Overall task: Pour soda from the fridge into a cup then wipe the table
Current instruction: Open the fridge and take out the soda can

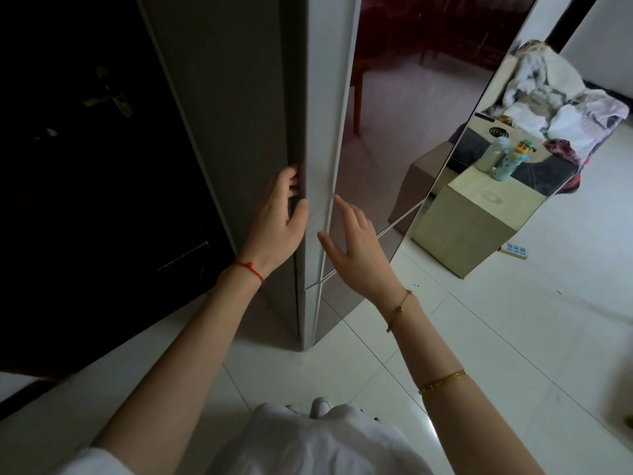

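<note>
A tall fridge stands in front of me, with a grey side panel (239, 97) and a glossy, mirror-like door (387, 138). The door looks closed. My left hand (279, 217) hooks its fingertips into the dark gap at the door's left edge, thumb resting on the pale edge strip. My right hand (356, 248) hovers open just beside the door's front face, fingers spread, holding nothing. No soda, cup or cloth is visible.
A dark door (85, 149) with a metal handle fills the left. At right stands a beige cabinet (469, 231) with two small bottles (507, 159) and a heap of clothes (561, 104). A power strip (515, 250) lies on the white tiled floor (479, 337).
</note>
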The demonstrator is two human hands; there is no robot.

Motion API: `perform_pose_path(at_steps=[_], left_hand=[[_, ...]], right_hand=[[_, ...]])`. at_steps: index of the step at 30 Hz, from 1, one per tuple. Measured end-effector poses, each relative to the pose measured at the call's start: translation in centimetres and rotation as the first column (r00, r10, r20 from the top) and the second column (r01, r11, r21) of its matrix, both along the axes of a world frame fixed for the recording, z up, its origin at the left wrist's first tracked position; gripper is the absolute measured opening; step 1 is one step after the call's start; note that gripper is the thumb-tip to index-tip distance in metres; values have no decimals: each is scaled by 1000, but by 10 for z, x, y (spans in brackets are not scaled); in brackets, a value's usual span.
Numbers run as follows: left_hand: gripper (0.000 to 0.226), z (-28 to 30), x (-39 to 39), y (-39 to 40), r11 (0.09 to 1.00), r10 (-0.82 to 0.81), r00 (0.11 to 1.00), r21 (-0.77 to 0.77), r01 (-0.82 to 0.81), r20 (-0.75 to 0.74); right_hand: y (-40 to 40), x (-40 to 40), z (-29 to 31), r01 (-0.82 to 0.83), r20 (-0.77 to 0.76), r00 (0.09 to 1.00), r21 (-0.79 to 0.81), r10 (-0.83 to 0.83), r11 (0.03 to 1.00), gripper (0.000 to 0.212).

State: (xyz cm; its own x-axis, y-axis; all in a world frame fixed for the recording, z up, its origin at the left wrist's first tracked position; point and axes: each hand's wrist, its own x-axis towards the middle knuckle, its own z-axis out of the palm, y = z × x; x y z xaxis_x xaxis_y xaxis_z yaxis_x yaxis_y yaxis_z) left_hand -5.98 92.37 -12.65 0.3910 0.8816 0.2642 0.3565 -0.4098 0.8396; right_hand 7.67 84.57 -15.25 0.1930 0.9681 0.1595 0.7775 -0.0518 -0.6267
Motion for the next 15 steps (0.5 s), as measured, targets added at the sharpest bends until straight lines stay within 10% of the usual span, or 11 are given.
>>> perform_pose_path(at_steps=[15], left_hand=[[42,1,-1,-5,999,-22,1000,49,22,-13]], right_hand=[[-1,-11,-19,28,4,1000,58,-29,998,65]])
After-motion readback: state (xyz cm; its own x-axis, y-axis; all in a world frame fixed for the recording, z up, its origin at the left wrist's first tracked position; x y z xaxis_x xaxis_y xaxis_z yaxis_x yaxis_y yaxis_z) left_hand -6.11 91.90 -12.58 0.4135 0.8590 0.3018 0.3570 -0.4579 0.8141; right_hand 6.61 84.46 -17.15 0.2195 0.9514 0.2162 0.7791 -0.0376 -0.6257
